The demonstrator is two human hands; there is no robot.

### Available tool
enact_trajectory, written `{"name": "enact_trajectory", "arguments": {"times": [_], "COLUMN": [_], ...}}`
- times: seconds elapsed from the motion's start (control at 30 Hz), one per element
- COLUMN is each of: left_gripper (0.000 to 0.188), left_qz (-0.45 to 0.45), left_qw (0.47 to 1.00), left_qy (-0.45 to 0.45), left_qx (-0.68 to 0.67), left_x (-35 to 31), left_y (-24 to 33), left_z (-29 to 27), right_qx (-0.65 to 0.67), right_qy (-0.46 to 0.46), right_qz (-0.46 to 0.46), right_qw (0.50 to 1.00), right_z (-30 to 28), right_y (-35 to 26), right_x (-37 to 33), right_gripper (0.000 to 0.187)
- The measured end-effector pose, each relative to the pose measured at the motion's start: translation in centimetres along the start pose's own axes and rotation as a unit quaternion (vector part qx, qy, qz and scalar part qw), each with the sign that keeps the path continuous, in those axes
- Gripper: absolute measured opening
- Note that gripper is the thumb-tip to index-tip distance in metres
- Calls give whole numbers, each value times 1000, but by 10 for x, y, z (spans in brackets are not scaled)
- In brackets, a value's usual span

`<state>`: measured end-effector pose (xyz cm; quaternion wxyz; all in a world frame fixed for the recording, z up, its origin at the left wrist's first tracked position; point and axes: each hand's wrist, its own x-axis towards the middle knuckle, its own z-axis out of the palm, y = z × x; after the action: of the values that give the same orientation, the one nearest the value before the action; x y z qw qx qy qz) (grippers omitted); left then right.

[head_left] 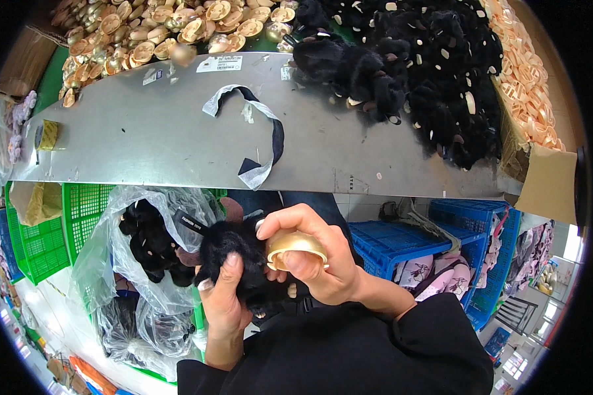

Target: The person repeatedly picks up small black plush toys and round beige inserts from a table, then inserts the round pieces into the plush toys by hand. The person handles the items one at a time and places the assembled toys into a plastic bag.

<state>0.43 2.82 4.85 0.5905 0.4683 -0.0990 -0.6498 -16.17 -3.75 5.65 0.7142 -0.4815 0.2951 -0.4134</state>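
My left hand [225,299] is closed around a black plush toy piece [225,247], which has mauve ear-like parts and a dark fabric tag [190,222]. Thumb and fingers of my right hand [319,263] grip a shiny gold plastic shell [300,243], rounded like a small dome with a rim. The shell is beside the plush, at its right; whether the two touch I cannot tell. Both hands are in front of my body, below the near edge of the metal table [178,145].
Gold shells [197,26] are heaped at the back left, black plush pieces [435,72] at the back right. Peach plastic parts [524,79] fill a carton. A fabric strip [273,135] and tape roll [47,135] lie on the table. Green crates [38,234], a plastic bag [105,263] and blue crates [382,247] flank me.
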Motion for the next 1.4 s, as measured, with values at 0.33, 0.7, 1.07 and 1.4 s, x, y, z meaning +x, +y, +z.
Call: {"name": "enact_trajectory", "arguments": {"times": [0.33,0.7,1.07,1.4], "left_gripper": [32,41,22,24], "left_qz": [65,131,168,66], "left_qw": [995,987,972,995], "left_qy": [66,48,32,22], "left_qx": [41,81,161,74], "left_x": [2,1,1,0], "left_y": [-5,-13,-9,-17], "left_z": [8,12,11,14], "right_qx": [-218,-291,-364,-388], "right_qy": [37,67,68,55], "right_qz": [-158,-269,-340,-311], "right_qw": [962,916,865,866], "right_z": [0,-1,3,-16], "right_y": [16,36,42,38], "right_x": [9,20,27,28], "right_gripper": [33,34,52,31]}}
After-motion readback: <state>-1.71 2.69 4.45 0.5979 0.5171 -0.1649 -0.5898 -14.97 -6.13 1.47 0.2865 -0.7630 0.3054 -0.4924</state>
